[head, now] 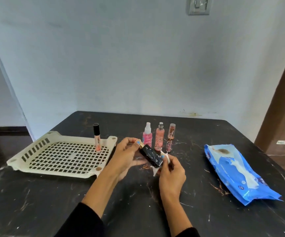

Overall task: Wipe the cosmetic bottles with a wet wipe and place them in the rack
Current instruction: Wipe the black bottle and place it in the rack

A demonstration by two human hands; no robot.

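Bottle (151, 155) tilted above table (52, 202), between your hands | left hand (127, 155) grips its gold-cap end | right hand (170, 171) pinches wipe (166, 157) against its lower end | rack (61, 156) left, holds one tube (97, 138)

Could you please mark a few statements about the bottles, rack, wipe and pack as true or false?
1. A lip gloss stands upright in the rack. True.
2. The left hand holds a black bottle. True.
3. The right hand is empty. False: it pinches a wipe against the bottle.
4. The wipes pack lies in the rack. False: it lies on the table, right of the hands.
5. Four bottles stand behind the hands. False: three.
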